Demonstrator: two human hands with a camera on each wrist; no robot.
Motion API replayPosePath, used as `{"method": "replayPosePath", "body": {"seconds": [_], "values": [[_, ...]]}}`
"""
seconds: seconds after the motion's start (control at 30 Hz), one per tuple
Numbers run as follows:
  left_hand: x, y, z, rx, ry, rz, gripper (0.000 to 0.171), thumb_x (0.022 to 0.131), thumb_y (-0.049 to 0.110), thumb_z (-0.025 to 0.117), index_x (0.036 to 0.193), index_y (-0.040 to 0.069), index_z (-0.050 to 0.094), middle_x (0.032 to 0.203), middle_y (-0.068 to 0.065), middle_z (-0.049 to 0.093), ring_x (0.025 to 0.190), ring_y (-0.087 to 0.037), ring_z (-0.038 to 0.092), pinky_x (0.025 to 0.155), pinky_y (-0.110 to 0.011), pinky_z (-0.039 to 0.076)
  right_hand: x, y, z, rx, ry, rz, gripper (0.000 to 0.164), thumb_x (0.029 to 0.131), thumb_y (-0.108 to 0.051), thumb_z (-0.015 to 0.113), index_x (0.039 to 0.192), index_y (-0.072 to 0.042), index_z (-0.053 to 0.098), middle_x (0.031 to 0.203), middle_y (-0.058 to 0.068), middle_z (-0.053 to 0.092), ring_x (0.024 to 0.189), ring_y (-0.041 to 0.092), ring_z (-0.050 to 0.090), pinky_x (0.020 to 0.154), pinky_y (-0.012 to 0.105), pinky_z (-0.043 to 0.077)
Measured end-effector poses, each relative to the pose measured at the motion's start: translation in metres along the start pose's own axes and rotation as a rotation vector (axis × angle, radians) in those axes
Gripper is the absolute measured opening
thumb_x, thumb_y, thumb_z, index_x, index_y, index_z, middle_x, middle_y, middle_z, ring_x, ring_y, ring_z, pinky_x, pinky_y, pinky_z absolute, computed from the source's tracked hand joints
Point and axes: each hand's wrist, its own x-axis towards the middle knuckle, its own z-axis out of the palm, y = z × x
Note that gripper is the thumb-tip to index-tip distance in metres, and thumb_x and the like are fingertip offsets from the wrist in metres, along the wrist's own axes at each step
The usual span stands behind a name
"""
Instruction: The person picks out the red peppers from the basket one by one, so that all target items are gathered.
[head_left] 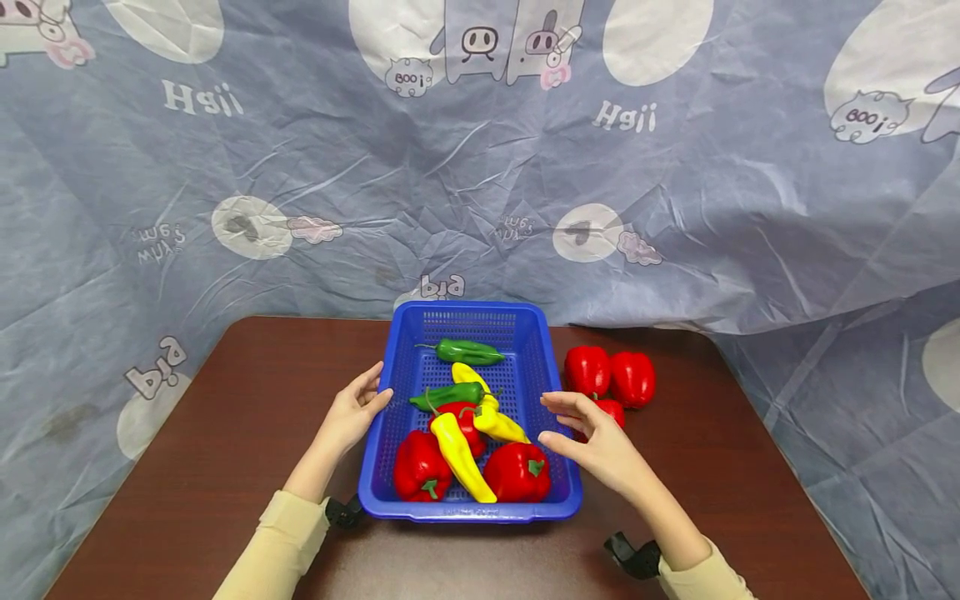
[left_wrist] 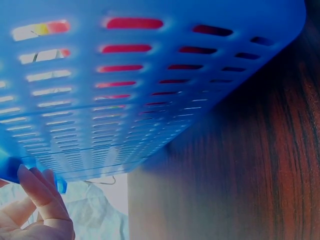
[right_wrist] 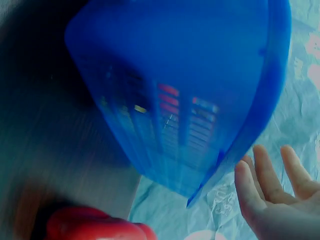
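Observation:
A blue plastic basket (head_left: 372, 467) stands on the table, holding red bell peppers (head_left: 422, 465), yellow peppers (head_left: 461, 454) and green peppers (head_left: 471, 352). My left hand (head_left: 356, 410) grips the basket's left rim, thumb at the top edge and fingers against the outside, as the left wrist view also shows at the hand (left_wrist: 42, 210). Beside the right rim hovers my right hand (head_left: 600, 442), its fingers spread and holding nothing. In the right wrist view, the fingers (right_wrist: 270, 175) sit just off the rim.
Outside the basket, to its right, several red bell peppers (head_left: 632, 379) lie together, one partly hidden behind my right hand. A grey-blue printed cloth (head_left: 450, 167) hangs behind the brown table (head_left: 247, 417). Black wrist straps (head_left: 632, 556) show at both wrists.

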Motion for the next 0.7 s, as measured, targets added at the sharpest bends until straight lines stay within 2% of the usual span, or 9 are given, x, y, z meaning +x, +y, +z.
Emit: {"method": "replayPosePath", "body": {"seconds": [0.13,0.33,0.53,0.7], "values": [[0.000,0.000,0.001,0.008,-0.003,0.000,0.061,0.098,0.012,0.060,0.153,0.007,0.034,0.137,-0.026,0.052,0.109,-0.024,0.064,0.078,-0.022,0.056,-0.001,-0.002,0.007,-0.053,-0.079,0.019,0.054,0.087,-0.025,0.076,0.134,-0.008,0.054,0.135,0.012,0.059,0.126,0.033,0.056,0.107,0.042,0.044],[0.000,-0.002,0.001,0.016,0.001,-0.004,0.061,0.098,0.014,0.060,0.153,0.008,0.035,0.139,-0.025,0.051,0.110,-0.024,0.063,0.079,-0.021,0.055,-0.001,-0.003,0.014,-0.097,-0.154,0.035,0.058,0.086,-0.033,0.076,0.134,-0.010,0.055,0.136,0.009,0.058,0.129,0.033,0.053,0.108,0.050,0.041],[0.000,-0.001,0.001,0.009,0.003,0.005,0.060,0.099,0.014,0.060,0.153,0.007,0.035,0.138,-0.025,0.052,0.107,-0.019,0.063,0.078,-0.019,0.055,0.001,-0.004,0.020,-0.262,-0.187,-0.026,0.061,0.083,-0.043,0.077,0.132,-0.013,0.058,0.132,0.006,0.060,0.123,0.027,0.056,0.104,0.050,0.046],[0.001,-0.002,0.000,0.005,-0.003,0.007,0.060,0.099,0.013,0.059,0.153,0.007,0.034,0.137,-0.025,0.052,0.107,-0.021,0.064,0.076,-0.019,0.055,0.003,-0.006,0.026,-0.378,-0.244,-0.084,0.057,0.085,-0.047,0.074,0.129,-0.014,0.060,0.127,0.001,0.062,0.117,0.023,0.059,0.099,0.046,0.051]]}}
